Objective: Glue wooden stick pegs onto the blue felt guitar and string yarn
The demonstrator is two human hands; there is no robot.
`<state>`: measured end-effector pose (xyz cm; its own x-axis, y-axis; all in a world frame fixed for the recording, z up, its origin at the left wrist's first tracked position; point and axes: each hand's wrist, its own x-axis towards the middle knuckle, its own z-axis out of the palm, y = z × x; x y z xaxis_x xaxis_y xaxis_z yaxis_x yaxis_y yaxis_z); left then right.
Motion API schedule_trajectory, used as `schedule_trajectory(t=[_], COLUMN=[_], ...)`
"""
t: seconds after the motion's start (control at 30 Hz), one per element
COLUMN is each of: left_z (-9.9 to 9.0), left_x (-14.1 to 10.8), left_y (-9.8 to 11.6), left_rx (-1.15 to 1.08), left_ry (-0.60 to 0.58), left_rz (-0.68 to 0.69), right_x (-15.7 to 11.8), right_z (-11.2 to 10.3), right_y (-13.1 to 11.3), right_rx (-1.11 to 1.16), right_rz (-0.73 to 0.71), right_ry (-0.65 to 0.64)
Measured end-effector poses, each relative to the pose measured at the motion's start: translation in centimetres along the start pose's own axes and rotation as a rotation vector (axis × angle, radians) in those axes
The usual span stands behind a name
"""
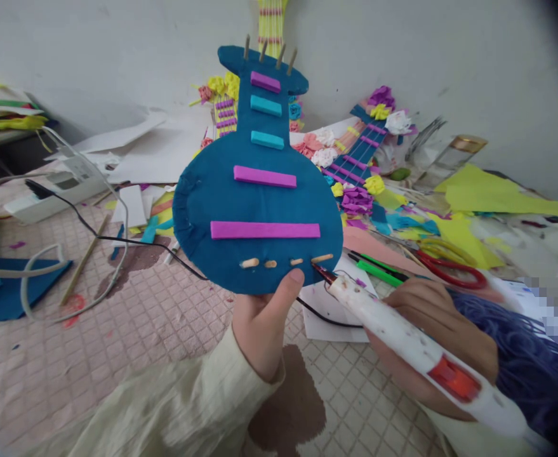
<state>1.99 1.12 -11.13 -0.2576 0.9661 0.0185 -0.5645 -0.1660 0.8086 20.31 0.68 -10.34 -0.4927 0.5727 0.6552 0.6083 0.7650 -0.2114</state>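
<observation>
A dark blue paper guitar (264,203) is held upright in front of me, with my left hand (269,330) gripping its bottom edge, thumb on the front. Purple strips (265,230) and light blue strips (266,106) cross its face and neck. Several short wooden pegs (250,262) stand in a row near the bottom, and thin sticks (279,56) poke out at the head. My right hand (431,336) is wrapped around a white stick-shaped hot glue gun (397,333) with a red switch. Its dark tip meets the guitar beside the rightmost peg.
Finished paper guitars with flowers (359,152) lean against the wall. A power strip (54,190) with cords sits at left. Red-handled scissors (454,270), a green cutter (378,270), blue yarn (507,349), a jar (459,152) and yellow paper scraps (498,193) lie at right.
</observation>
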Motion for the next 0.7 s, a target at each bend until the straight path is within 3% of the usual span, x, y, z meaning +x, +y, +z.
schedule_trajectory(t=[0.2, 0.43, 0.57, 0.7], left_z=[0.1, 0.2, 0.1, 0.0], left_x=[0.1, 0.4, 0.4, 0.5], left_y=[0.6, 0.7, 0.9, 1.1], left_rx=[-0.015, -0.034, -0.010, -0.035], left_ry=[0.032, 0.013, 0.029, -0.028], left_rz=[-0.030, -0.036, -0.021, -0.002], right_x=[0.5, 0.6, 0.9, 0.8], right_z=[0.2, 0.3, -0.1, -0.2], right_y=[-0.4, -0.4, -0.9, -1.0], right_rx=[0.019, 0.049, 0.064, 0.094], right_rz=[0.005, -0.010, 0.125, 0.227], right_ry=[0.070, 0.048, 0.013, 0.006])
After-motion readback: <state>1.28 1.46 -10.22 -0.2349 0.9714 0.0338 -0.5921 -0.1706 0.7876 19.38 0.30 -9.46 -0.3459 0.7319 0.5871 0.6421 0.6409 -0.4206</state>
